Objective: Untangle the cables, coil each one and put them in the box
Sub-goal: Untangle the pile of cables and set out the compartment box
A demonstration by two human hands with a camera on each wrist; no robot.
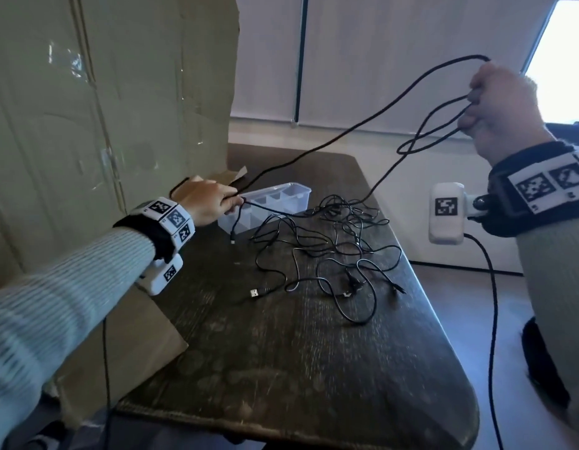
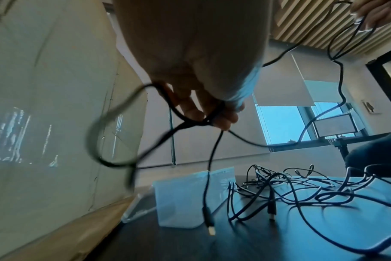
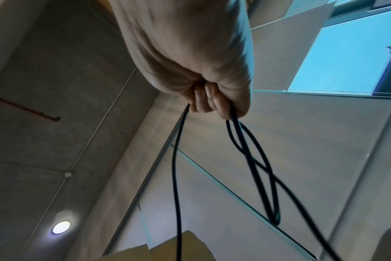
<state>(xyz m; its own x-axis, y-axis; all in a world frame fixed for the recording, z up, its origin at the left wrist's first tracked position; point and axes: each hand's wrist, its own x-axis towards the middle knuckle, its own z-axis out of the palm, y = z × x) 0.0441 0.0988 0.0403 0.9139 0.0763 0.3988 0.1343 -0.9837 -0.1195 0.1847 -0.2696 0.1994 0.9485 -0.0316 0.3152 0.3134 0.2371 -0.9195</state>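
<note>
Dark wooden table: bears a clear plastic compartment box and, beside it, a tangle of thin black cables. Long black cable: limp, light; best taken near its plug. Right hand: raised, fisted round its loops. Left hand: pinching its other end above the box.

Dark wooden table, worn top, centre. Large cardboard sheet upright at left, reaching the table's far left corner. Pale roller blinds across far wall; bright window far right. Grey floor right. Round ceiling lamp, possibly recessed, lit.
</note>
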